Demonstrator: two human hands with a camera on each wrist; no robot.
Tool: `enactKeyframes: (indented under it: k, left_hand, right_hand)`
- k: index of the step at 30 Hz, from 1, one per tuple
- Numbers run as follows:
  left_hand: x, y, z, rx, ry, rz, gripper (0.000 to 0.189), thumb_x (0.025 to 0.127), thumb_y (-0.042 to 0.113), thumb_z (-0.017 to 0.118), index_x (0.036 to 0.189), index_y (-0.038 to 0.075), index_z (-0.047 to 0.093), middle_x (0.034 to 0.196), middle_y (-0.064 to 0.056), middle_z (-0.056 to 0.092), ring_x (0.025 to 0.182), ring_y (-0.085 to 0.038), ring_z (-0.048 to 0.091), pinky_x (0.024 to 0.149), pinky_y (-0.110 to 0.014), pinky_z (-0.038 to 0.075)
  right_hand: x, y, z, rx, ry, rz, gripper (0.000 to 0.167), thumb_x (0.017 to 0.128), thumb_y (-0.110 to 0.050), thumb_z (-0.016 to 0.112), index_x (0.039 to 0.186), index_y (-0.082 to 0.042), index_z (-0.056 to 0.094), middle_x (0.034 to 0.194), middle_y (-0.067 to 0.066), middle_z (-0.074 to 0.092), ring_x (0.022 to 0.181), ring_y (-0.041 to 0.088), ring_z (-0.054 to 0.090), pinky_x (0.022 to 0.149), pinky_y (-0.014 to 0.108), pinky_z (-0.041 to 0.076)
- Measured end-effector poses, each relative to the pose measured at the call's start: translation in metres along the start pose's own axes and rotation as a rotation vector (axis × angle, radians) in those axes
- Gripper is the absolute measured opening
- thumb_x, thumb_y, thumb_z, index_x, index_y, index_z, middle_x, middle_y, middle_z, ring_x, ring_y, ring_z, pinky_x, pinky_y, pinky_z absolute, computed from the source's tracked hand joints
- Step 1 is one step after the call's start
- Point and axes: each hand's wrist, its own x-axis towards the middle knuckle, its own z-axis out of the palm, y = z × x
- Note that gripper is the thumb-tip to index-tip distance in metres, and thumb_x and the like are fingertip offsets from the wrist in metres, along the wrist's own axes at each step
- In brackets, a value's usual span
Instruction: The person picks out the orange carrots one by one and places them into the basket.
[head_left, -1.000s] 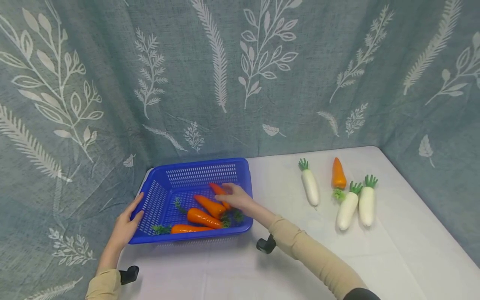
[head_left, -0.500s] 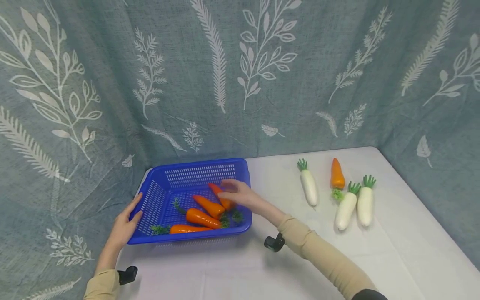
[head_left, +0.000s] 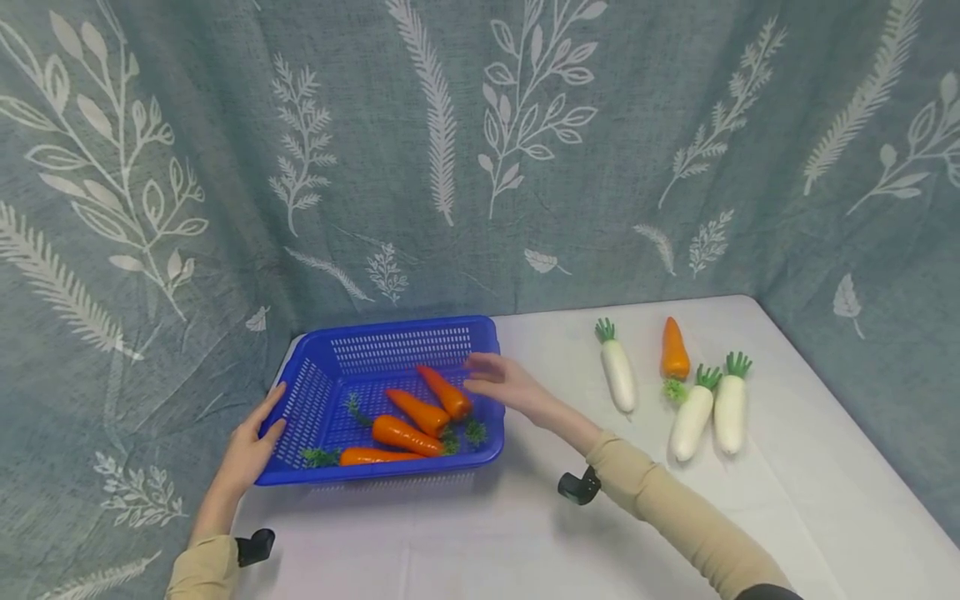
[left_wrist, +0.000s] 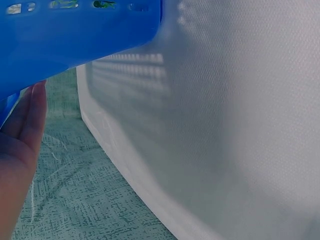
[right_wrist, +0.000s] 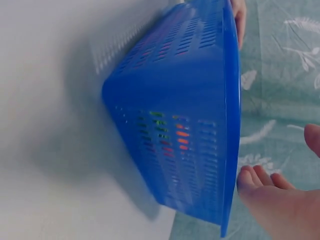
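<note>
A blue plastic basket [head_left: 412,325] with slotted walls stands on the table. Inside lie several orange carrots with green tops, among them a carrot [head_left: 444,393] near the right wall. My left hand [head_left: 251,446] rests its fingers and thumb against the basket's left rim; in the left wrist view its fingers look straight. Over the right rim hovers my right hand [head_left: 517,390], holding nothing, with thumb and fingers apart. The right wrist view has this hand [right_wrist: 280,200] beside the basket's rim, its palm partly cut off by the frame edge.
On the white table [head_left: 540,533], to the right, lie a white radish [head_left: 619,375], another carrot [head_left: 675,350] and two more white radishes close together, one of them the radish [head_left: 693,423]. A patterned green-grey curtain [head_left: 525,250] hangs behind and at both sides.
My right hand has let go of the rightmost carrot in the basket and drawn back to the right, over the rim. That carrot now lies uncovered. My left hand has stayed at the rim.
</note>
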Motion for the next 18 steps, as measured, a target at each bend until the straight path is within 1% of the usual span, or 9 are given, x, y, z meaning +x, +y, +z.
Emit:
enactKeyframes:
  k: [7, 12, 18]
  left_hand:
    - [0.001, 0.001, -0.001, -0.003, 0.000, -0.001, 0.055, 0.101, 0.012, 0.041, 0.152, 0.010, 0.020, 0.153, -0.027, 0.019, 0.136, -0.056, 0.017, 0.105, -0.071, 0.018]
    - [0.001, 0.000, 0.000, -0.002, 0.009, 0.000, 0.054, 0.101, 0.012, 0.041, 0.151, 0.008, 0.022, 0.153, -0.028, 0.020, 0.135, -0.056, 0.018, 0.105, -0.070, 0.018]
    - [-0.001, -0.001, -0.001, -0.005, 0.000, -0.005, 0.055, 0.101, 0.012, 0.040, 0.152, 0.010, 0.020, 0.153, -0.028, 0.019, 0.136, -0.056, 0.018, 0.104, -0.071, 0.019]
  right_hand:
    - [-0.006, 0.002, -0.013, -0.016, 0.038, 0.013, 0.059, 0.092, -0.019, 0.061, 0.143, -0.001, 0.038, 0.144, 0.017, 0.046, 0.132, 0.032, 0.046, 0.110, 0.045, 0.037]
    - [-0.012, 0.006, -0.025, -0.036, 0.060, 0.011, 0.058, 0.092, -0.018, 0.061, 0.142, 0.000, 0.039, 0.143, 0.018, 0.047, 0.131, 0.033, 0.047, 0.109, 0.045, 0.038]
    - [-0.017, 0.012, -0.042, -0.093, 0.082, 0.021, 0.059, 0.092, -0.022, 0.061, 0.143, -0.001, 0.039, 0.144, 0.018, 0.046, 0.132, 0.034, 0.046, 0.107, 0.047, 0.040]
